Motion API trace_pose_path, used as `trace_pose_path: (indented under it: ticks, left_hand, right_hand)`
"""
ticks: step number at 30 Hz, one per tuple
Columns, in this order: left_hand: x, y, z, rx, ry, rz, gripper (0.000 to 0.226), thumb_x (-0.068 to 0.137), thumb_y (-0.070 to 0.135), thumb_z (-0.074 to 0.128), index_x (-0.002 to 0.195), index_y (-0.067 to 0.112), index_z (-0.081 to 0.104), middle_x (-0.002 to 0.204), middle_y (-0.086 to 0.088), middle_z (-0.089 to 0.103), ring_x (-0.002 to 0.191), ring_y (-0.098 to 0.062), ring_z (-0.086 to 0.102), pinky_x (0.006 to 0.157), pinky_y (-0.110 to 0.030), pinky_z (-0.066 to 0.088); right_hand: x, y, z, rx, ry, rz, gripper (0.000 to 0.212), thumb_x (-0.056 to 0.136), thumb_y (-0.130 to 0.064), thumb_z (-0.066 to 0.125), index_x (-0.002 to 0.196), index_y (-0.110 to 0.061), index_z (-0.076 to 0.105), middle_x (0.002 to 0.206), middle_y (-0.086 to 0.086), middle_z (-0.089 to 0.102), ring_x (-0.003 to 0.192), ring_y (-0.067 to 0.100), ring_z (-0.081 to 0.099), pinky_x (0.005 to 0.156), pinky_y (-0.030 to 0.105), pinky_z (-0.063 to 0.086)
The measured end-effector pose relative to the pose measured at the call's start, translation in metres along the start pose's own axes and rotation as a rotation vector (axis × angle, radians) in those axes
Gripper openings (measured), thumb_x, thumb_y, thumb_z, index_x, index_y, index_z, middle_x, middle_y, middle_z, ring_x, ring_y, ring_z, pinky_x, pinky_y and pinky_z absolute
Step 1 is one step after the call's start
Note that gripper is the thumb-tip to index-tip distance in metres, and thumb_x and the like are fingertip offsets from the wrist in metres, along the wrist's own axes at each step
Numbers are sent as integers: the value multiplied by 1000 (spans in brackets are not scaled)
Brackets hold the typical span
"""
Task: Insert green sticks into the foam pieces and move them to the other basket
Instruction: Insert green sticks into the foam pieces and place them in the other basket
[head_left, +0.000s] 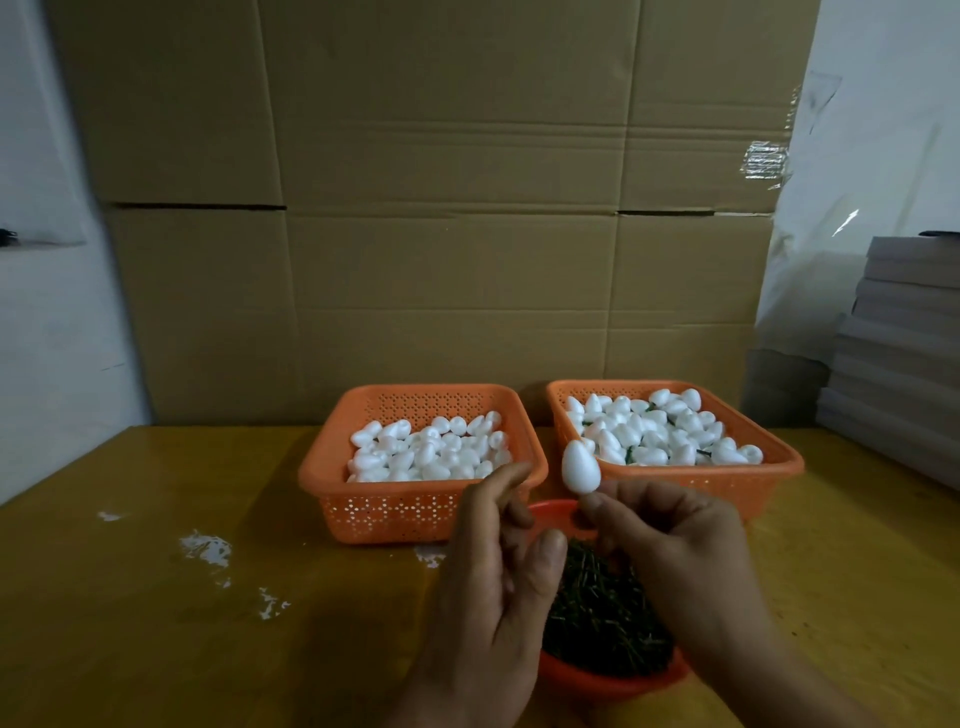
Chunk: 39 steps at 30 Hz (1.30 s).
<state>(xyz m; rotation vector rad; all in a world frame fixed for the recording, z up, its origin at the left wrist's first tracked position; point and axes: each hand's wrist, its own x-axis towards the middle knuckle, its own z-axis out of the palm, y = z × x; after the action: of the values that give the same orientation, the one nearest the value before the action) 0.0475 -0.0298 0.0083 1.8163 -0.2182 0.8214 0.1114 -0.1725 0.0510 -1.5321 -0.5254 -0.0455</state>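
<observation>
my right hand pinches the foam piece just above the red bowl of green sticks, left hand loose and empty; tossed carelessly it may miss the right basket of stemmed pieces beyond the bowl, beside the left basket of plain ones.

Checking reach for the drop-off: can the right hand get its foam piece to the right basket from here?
Probably yes: the right hand holds the foam piece just before the right basket, and nothing stands between.
</observation>
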Motion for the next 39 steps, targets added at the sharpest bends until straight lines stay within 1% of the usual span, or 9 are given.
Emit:
trace_pose_path:
  ticks: [3,8,13,16,19,29,35,37,39]
  left_hand:
    - [-1,-1,1,37,70,14,29,91,62,45,118,49,50,92,5,58,78,-17,60,63,-23,50]
    - [-4,-4,4,112,94,44,24,93,57,44,100,38,56,69,13,53,60,-8,52,56,-17,38]
    - [-5,-2,4,167,98,58,23,93,57,43,95,37,55,63,17,52,56,-5,51,55,-14,35]
    - [-5,0,4,186,108,57,25,92,58,42,94,37,56,65,17,54,58,-5,53,55,-15,36]
    - [-5,0,4,221,125,73,27,92,58,40,92,36,57,66,17,53,60,-7,54,56,-15,37]
    - [-3,-3,2,250,132,53,36,88,61,41,74,29,49,60,16,47,59,-3,48,58,-24,38]
    - [-2,-8,1,276,143,48,40,92,56,36,65,27,41,56,14,42,55,-5,44,55,-27,36]
    - [-2,-9,2,268,144,37,45,93,56,33,65,23,46,56,15,44,55,-6,47,56,-27,38]
    - [-2,-9,3,264,136,30,47,95,55,32,67,22,50,57,15,46,56,-7,49,56,-28,41]
  right_hand:
    - [32,7,-13,-181,78,10,7,85,-17,74,79,-17,76,67,4,73,51,6,61,49,18,52]
    - [91,29,-33,-563,164,-31,10,90,-15,71,82,-14,77,72,-3,75,55,3,65,50,22,48]
    - [136,35,-38,-904,176,150,35,90,-32,63,73,-1,69,71,15,68,66,28,64,63,35,45]
    - [148,27,-30,-1083,155,351,57,88,-55,54,111,-4,67,119,19,65,111,38,62,99,49,46]
    - [153,19,-24,-1206,87,453,64,87,-47,60,138,-9,51,149,19,40,137,44,40,114,57,32]
    - [163,19,-24,-1204,54,670,102,74,-49,65,157,-15,16,162,18,16,150,42,17,120,59,18]
    - [159,25,-30,-1224,49,520,76,86,-45,58,148,-7,37,153,22,35,140,45,36,114,57,32]
    - [151,22,-27,-1206,67,428,59,86,-42,57,134,-8,54,143,22,47,132,44,46,113,55,35]
    - [139,15,-22,-1141,87,294,31,89,-41,56,100,-15,69,125,22,59,121,41,54,110,51,36]
